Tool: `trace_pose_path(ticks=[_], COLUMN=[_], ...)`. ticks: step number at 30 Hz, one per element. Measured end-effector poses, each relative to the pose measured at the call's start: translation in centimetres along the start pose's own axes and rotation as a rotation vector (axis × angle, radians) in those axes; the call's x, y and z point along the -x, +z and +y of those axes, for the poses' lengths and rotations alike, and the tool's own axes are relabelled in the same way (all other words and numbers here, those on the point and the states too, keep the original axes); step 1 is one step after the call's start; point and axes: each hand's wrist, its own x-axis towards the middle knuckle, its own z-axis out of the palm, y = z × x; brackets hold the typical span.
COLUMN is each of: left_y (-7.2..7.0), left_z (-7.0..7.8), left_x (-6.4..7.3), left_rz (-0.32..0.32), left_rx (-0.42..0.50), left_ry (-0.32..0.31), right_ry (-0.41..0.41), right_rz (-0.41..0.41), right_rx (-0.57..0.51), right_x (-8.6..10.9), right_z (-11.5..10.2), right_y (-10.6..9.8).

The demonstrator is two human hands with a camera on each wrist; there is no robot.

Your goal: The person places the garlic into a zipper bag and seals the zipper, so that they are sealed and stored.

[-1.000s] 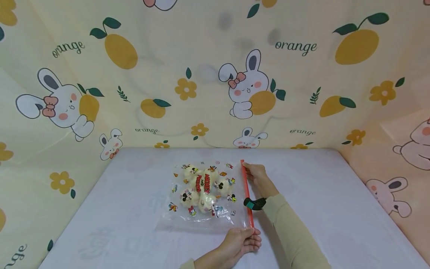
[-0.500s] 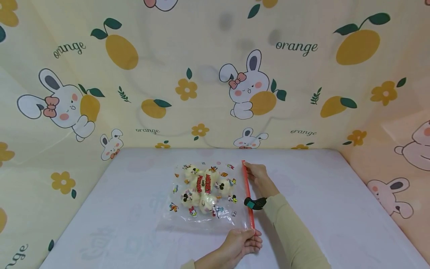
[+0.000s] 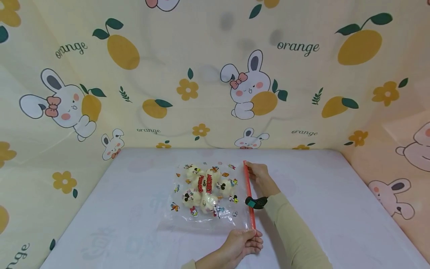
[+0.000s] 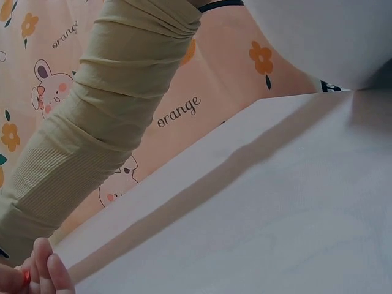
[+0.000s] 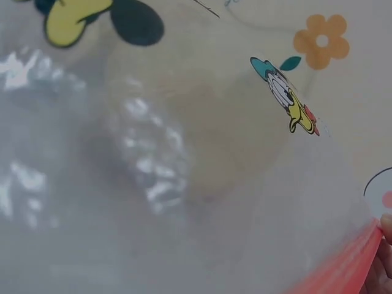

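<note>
A clear plastic bag (image 3: 231, 216) printed with cartoon figures and the words "Mickey and Friends" lies flat on the table. Several pale, rounded objects (image 3: 209, 201) show through it; their exact kind is unclear. Along its right side runs a red closure strip (image 3: 249, 186). My left hand (image 3: 239, 244) pinches the strip's near end between thumb and fingers. At the far end, my right hand (image 3: 259, 173) pinches the strip's other corner. In the right wrist view the red edge (image 5: 343, 266) stretches to the fingertips; the left wrist view shows only the left fingers (image 4: 44, 269).
The white-covered table (image 3: 111, 209) extends around the bag. Behind it and at both sides hangs a printed cloth (image 3: 208, 56) with rabbits and oranges. A black wrist strap (image 3: 256, 203) sits on the right wrist, above the red strip.
Both hands keep their hold on the red strip's ends. The whole view shifts slightly to the right; otherwise the bag and hands look the same.
</note>
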Motion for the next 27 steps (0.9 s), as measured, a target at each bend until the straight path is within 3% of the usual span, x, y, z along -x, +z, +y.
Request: trace_pose_path(ticks=[13,22,24,27], left_y=[-0.5,-0.5,-0.4,-0.2], left_z=[0.6,0.8,1.0,1.6], left_x=[-1.1,-0.5,-0.2,0.6], left_rz=[-0.05,0.018,0.005,-0.043], left_rx=[0.032,0.1,0.073,0.006], left_ry=[-0.046,-0.054,-0.077,-0.098], right_ry=[-0.006,0.011,-0.006,-0.076], right_rz=[-0.06,-0.124,-0.139,-0.16], right_rx=[0.0,-0.021,0.01,0.138], right_x=[0.4,1.8,2.3,3.3], right_z=[0.0,-0.5,-0.7,-1.2], right_y=[-0.5,-2.0,-2.6,-3.5])
